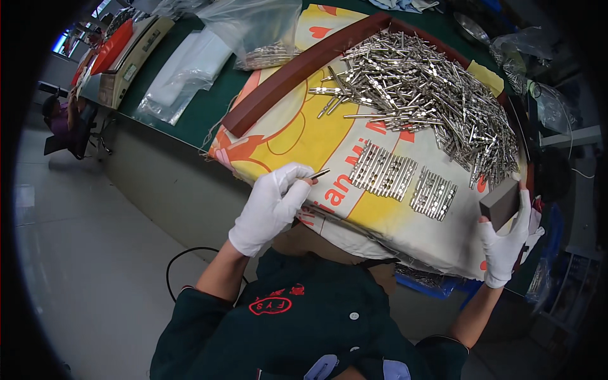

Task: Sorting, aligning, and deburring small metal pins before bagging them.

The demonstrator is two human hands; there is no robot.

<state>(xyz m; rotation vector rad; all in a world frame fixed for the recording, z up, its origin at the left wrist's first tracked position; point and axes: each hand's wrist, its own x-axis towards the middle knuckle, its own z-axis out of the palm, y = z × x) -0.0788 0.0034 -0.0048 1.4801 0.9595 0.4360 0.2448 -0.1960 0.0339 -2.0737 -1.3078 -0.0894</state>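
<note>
1. The left grip, in a white fabric glove, ends a forearm angled up and inward; it pinches a slim, shiny metal pin pointing out to its right.
2. The right grip, on a steeply raised forearm, clasps a dark, flat-faced rectangular block between thumb and fingers.
3. Between both grips, smooth silvery rods lie side by side in two groups on printed cloth.
4. Beyond them, a jumbled metallic heap sits within reddish-brown bars.

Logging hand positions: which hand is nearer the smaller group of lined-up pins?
Right: the right hand, holding a dark block, is just right of the smaller group; the left hand is farther off to its left.
</note>
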